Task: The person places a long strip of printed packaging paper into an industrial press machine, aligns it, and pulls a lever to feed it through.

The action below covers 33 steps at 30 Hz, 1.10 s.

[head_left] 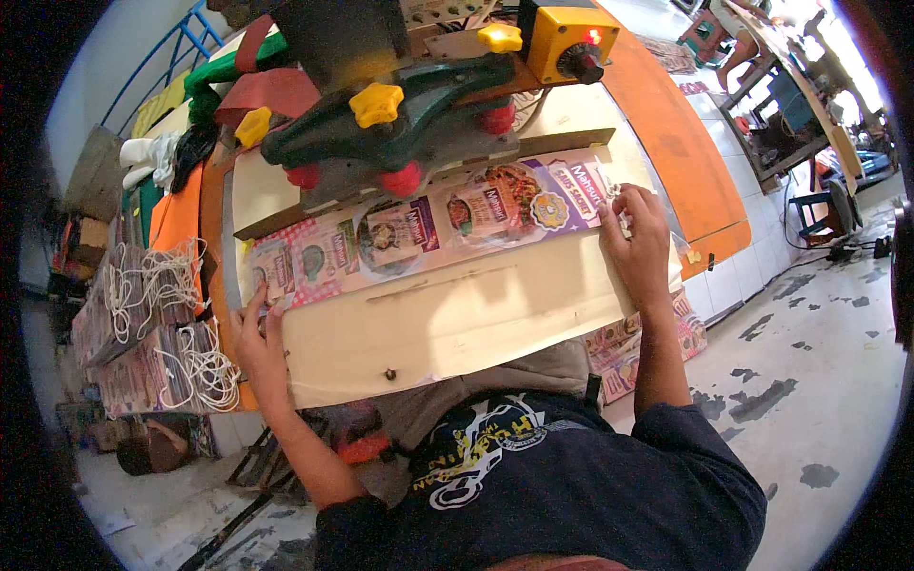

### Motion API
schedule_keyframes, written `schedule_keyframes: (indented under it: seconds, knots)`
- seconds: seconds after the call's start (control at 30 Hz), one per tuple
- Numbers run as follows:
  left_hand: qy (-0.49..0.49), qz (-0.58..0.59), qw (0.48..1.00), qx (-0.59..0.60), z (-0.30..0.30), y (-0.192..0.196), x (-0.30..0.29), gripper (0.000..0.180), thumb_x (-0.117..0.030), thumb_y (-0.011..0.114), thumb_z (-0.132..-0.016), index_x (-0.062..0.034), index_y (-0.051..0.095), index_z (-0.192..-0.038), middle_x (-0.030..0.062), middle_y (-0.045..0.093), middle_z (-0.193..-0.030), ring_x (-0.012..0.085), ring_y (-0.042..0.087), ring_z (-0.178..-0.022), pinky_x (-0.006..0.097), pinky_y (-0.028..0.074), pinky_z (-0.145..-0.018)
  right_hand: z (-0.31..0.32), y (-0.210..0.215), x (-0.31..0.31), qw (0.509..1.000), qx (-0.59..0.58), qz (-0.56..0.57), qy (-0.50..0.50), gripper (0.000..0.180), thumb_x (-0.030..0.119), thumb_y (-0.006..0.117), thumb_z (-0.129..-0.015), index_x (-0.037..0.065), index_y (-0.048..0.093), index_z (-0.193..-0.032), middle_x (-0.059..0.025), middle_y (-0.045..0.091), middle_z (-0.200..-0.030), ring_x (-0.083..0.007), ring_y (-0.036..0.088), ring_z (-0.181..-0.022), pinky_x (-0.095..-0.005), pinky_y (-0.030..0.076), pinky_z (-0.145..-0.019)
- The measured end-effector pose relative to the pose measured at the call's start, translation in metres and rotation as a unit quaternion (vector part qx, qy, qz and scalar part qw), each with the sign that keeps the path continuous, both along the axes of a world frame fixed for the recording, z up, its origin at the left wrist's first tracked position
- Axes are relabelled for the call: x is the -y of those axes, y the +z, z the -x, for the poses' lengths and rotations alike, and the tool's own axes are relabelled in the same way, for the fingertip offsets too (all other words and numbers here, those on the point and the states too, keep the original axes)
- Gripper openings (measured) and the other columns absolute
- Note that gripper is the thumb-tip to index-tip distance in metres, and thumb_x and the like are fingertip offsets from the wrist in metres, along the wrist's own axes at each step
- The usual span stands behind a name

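A long printed strip (390, 234), purple, pink and white with food pictures, lies across a cream board (457, 303) in front of me. My left hand (259, 344) has its thumb and forefinger at the strip's lower left corner, gripping the edge. At the other end, my right hand (640, 238) is closed, thumb and bent fingers pinching the strip's right end, with something small and whitish beside the fingertips. Just beyond the strip runs a dark straight bar (562, 145). Above it hangs a dark green machine head (419, 119) with yellow star knobs (376, 105) and red round knobs (401, 179).
A yellow control box (569, 46) with a black dial and lit red lamp sits at the far side. Bundles of printed sheets (133, 366) with white cords (202, 371) stand at left. More printed sheets (687, 333) lie below the board's right end. An orange tabletop (657, 143) extends right.
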<state>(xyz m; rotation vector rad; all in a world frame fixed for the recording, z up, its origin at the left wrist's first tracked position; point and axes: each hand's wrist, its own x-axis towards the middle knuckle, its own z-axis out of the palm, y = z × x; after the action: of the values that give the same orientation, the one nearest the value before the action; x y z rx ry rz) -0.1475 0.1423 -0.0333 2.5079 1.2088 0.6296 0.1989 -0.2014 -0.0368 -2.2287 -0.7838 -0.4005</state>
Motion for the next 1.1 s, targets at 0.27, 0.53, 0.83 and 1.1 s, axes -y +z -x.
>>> schedule_keyframes:
  seconds: [0.27,0.53,0.83,1.1]
  knots:
    - [0.011,0.025,0.999,0.026,0.002,0.0,-0.001,0.051,-0.045,0.061,-0.097,-0.0076,0.065,-0.131,0.014,0.053,-0.102,0.0286,0.058,-0.091,0.039,0.047,-0.082,0.001,0.001,0.0,1.0,-0.001,0.027,-0.002,0.017,0.012,0.069,-0.088,-0.002,0.058,-0.089,-0.0157,0.062,-0.095,-0.0346,0.057,-0.09,-0.0439,0.045,-0.083]
    - [0.014,-0.006,1.0,0.021,0.001,0.002,0.002,0.048,-0.042,0.061,-0.098,-0.0088,0.065,-0.132,0.0118,0.049,-0.099,0.0264,0.055,-0.088,0.037,0.047,-0.08,0.002,0.001,0.001,1.0,0.01,0.02,0.006,0.019,0.013,0.068,-0.089,-0.002,0.06,-0.096,-0.0135,0.06,-0.087,-0.0306,0.056,-0.084,-0.0426,0.044,-0.078]
    - [0.018,0.004,0.999,0.029,0.001,-0.007,0.002,0.047,-0.042,0.061,-0.098,-0.01,0.065,-0.133,0.0104,0.051,-0.098,0.0239,0.055,-0.09,0.037,0.047,-0.082,-0.001,-0.001,0.002,1.0,0.007,0.019,0.009,0.017,0.012,0.068,-0.088,-0.001,0.058,-0.091,-0.0136,0.061,-0.09,-0.0309,0.054,-0.084,-0.0425,0.044,-0.078]
    - [0.014,-0.014,1.0,0.016,0.004,-0.009,0.001,0.049,-0.046,0.058,-0.099,-0.0123,0.064,-0.135,0.0109,0.049,-0.098,0.0258,0.054,-0.089,0.038,0.046,-0.084,0.002,0.004,0.0,1.0,0.003,0.014,0.007,0.017,0.011,0.068,-0.087,-0.001,0.057,-0.091,-0.0137,0.063,-0.092,-0.0322,0.055,-0.086,-0.0434,0.045,-0.078]
